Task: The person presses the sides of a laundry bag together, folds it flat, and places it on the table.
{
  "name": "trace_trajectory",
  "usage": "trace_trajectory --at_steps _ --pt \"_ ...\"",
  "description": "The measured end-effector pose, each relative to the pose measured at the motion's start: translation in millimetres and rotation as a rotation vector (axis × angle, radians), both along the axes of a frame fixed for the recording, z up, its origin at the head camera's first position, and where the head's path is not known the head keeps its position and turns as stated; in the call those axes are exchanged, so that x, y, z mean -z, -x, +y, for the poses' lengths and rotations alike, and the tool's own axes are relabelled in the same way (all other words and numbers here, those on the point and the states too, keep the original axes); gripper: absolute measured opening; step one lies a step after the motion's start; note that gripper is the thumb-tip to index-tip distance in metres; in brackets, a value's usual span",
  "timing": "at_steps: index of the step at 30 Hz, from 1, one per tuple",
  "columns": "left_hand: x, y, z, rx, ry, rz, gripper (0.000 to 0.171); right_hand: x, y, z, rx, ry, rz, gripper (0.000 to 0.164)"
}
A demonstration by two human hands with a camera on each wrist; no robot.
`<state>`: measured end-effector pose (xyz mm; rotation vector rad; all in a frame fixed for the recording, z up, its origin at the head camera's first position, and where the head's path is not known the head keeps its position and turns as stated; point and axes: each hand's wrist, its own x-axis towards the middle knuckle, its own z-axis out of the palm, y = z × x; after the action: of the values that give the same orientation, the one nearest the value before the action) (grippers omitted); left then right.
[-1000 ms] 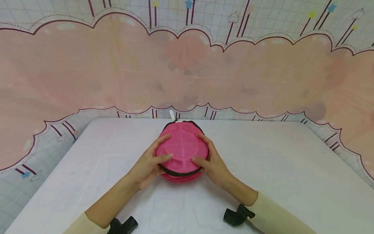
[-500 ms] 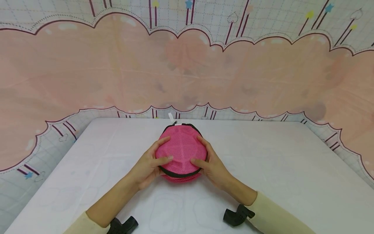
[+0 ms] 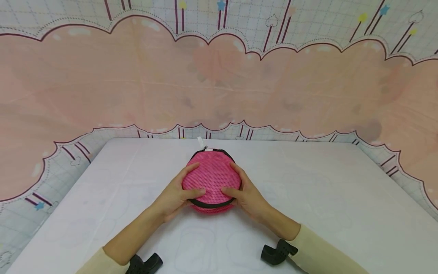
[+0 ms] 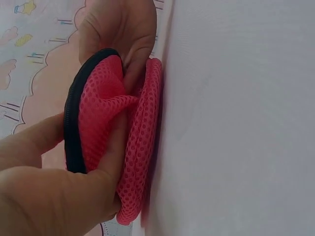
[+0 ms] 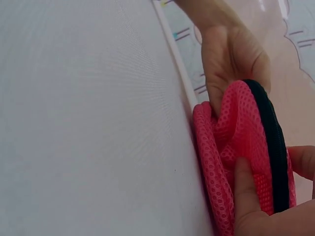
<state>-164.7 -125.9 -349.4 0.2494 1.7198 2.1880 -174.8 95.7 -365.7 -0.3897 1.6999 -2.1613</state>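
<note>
A round pink mesh pouch (image 3: 213, 177) with a black zipper band stands at the middle of the white table. My left hand (image 3: 176, 198) grips its left side, thumb on the top face and other fingers along the edge and beneath. On the opposite side my right hand (image 3: 251, 196) holds it the same way. In the left wrist view, fingers press into the mesh side of the pouch (image 4: 140, 152) below the zipper band (image 4: 74, 123), folding it inward. The right wrist view shows the pouch's lower layer (image 5: 212, 167) resting against the table. A white zipper tab (image 3: 200, 142) sticks up at its far edge.
The white tabletop (image 3: 308, 182) spreads out around the pouch. Behind it hangs a patterned cloth (image 3: 219, 87) in peach and white. Black wrist devices (image 3: 278, 252) sit below both forearms, close to the table.
The pouch's far edge and zipper tab have sunk lower and nearer, so the pouch looks flatter. Both hands keep their hold, fingertips shifting slightly inward and down.
</note>
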Motion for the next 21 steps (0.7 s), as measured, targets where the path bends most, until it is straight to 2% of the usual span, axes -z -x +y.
trace_trajectory --at_steps 6,9,13,16,19,21 --pt "-2.3 0.7 1 -0.042 0.143 0.059 0.081 -2.2 0.2 -1 0.021 -0.019 -0.026 0.082" --pt "-4.6 1.7 0 -0.068 0.268 0.115 0.080 -4.6 0.0 -1 0.043 -0.072 -0.016 0.082" --pt "-14.1 0.2 -6 -0.097 0.460 0.159 0.078 -10.3 -0.5 3 0.064 -0.211 0.032 0.079" --pt "-25.5 -4.2 -11 -0.134 0.622 0.211 0.078 -18.4 0.3 8 0.030 -0.317 0.078 0.076" --pt "-33.9 -8.1 -15 -0.181 0.785 0.317 0.081 -28.6 2.4 14 0.011 -0.428 0.143 0.073" --pt "-35.3 -8.8 -16 -0.196 0.851 0.411 0.083 -34.8 4.2 17 0.043 -0.536 0.217 0.071"
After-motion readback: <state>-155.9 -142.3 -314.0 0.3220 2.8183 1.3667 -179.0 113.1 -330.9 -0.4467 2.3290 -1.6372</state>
